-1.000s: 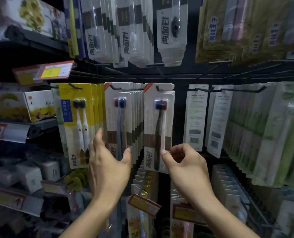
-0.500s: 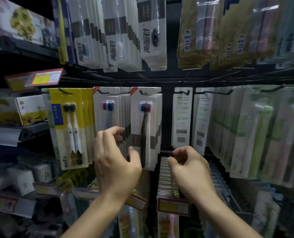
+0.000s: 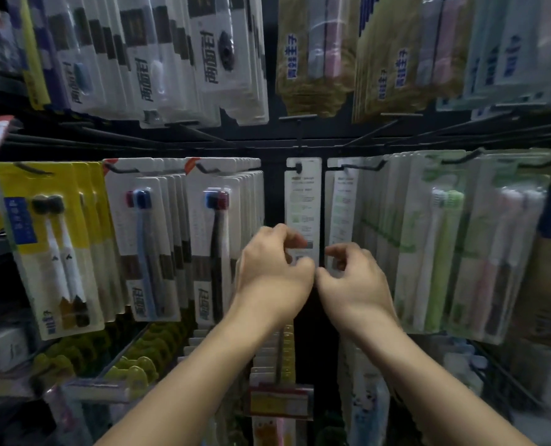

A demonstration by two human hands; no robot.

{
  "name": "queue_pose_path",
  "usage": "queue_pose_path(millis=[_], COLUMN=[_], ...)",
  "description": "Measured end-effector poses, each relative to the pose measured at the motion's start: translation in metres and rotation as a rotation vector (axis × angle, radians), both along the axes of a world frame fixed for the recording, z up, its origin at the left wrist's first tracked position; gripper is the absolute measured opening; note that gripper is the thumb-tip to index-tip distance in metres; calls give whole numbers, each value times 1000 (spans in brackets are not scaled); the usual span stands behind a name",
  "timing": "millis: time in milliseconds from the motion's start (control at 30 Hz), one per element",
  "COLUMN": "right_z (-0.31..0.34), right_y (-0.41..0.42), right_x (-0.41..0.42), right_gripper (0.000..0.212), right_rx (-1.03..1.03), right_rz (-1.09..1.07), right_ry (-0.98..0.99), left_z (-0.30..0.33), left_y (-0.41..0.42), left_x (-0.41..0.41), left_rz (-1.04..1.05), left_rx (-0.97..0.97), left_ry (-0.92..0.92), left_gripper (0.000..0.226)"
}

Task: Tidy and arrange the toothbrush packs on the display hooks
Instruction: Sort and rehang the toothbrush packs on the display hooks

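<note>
Nearest: both forearms come up from below, hands close together at mid-frame. Left hand: fingers curled, tips at the lower edge of the single white card-backed pack turned back-side out. Looks like a pinch between thumb and forefinger on its bottom edge, but motion blur means I can't tell for sure. Right hand: fingers loosely curled, forefinger and thumb apart, just in front of the next white back-facing pack. No contact I can confirm.

Both packs hang on black wire hooks from the middle rail, between the white blue-and-red-brush packs on the left and the pale green blister packs on the right. Yellow twin-brush packs sit at far left.

Handling, my read: light, thin card plus clear plastic blister. Stiff-ish flat, bends easily, and swings freely on the hook. Blister face is slick. Best grip is the bottom card edge for turning, or the top tab near the hang hole for lifting off; that hole will tear if yanked.

Farthest: the upper row of white and tan packs.
</note>
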State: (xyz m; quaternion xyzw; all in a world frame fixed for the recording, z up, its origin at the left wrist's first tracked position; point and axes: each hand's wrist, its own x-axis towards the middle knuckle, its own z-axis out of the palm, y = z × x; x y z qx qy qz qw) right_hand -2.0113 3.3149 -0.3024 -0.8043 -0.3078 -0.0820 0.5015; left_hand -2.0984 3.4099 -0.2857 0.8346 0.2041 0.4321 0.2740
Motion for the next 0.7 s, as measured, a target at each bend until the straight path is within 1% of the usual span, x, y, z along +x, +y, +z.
queue_pose_path(millis=[67,100,167,267,333,433,467,633,700], right_z=[-1,-3,-9,-19,-22,-22,-22,-21,-22], right_y=[2,3,6,14,19,25,26,31,32], right_x=[8,12,20,30,37,48,50,61,64], right_gripper=[51,54,59,64,66,65,64,64,64], right_rx=[-34,-40,-51,-119,-158,-158,-158,-169,-163], right_rz=[32,43,57,73,77,90,93,104,105], right_ry=[-16,-14,7,53,83,103,106,111,109], left_z=[-1,-2,-6,-16,-22,-27,-26,-29,-32], left_y=[7,11,19,31,40,50,52,58,60], left_x=[16,23,33,48,59,72,76,89,93], left_rz=[-11,-43,-112,-173,-179,-225,-242,-304,-293], left_rx=[-82,-120,-203,-309,-335,-368,-375,-419,-428], left_ry=[84,112,134,143,208,271,284,301,309], left_gripper=[19,27,42,47,51,69,71,78,67])
